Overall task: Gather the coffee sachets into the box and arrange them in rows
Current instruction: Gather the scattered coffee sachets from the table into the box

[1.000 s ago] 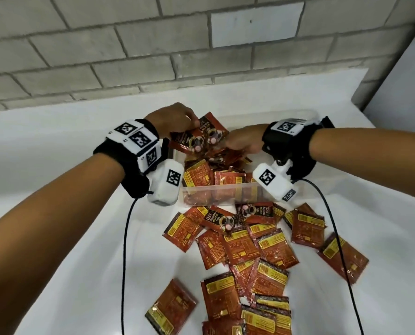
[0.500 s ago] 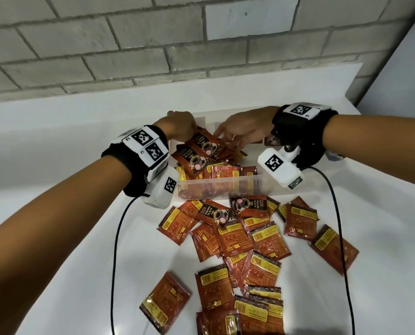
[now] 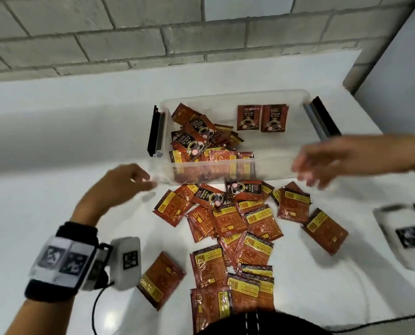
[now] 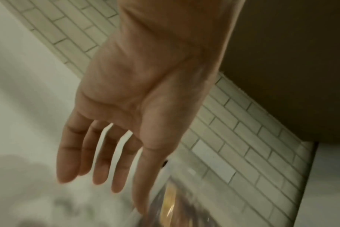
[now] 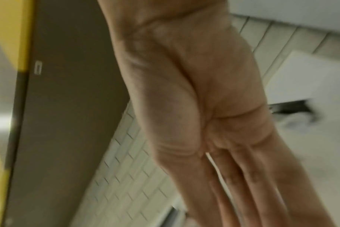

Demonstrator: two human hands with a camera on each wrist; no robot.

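Observation:
A clear plastic box [image 3: 269, 169] stands on the white table with a loose heap of red coffee sachets [image 3: 196, 139] in its left half. Two sachets [image 3: 262, 118] stand side by side against its far wall. Several more sachets [image 3: 235, 221] lie scattered on the table in front of the box. My left hand [image 3: 129, 182] hovers empty at the box's near left corner, its fingers [image 4: 99, 161] straight and spread. My right hand [image 3: 322, 163] hangs blurred over the box's near right corner, fingers [image 5: 252, 184] straight, holding nothing.
A grey brick wall [image 3: 153, 32] rises behind the table. Black latch handles stick out at the box's left end [image 3: 154, 131] and right end [image 3: 322, 119]. A black cable [image 3: 97, 305] trails from my left wrist across the table.
Both hands have come out of the box and drawn back toward me, leaving the sachets inside. The left hand now sits by the near left corner, the right by the near right.

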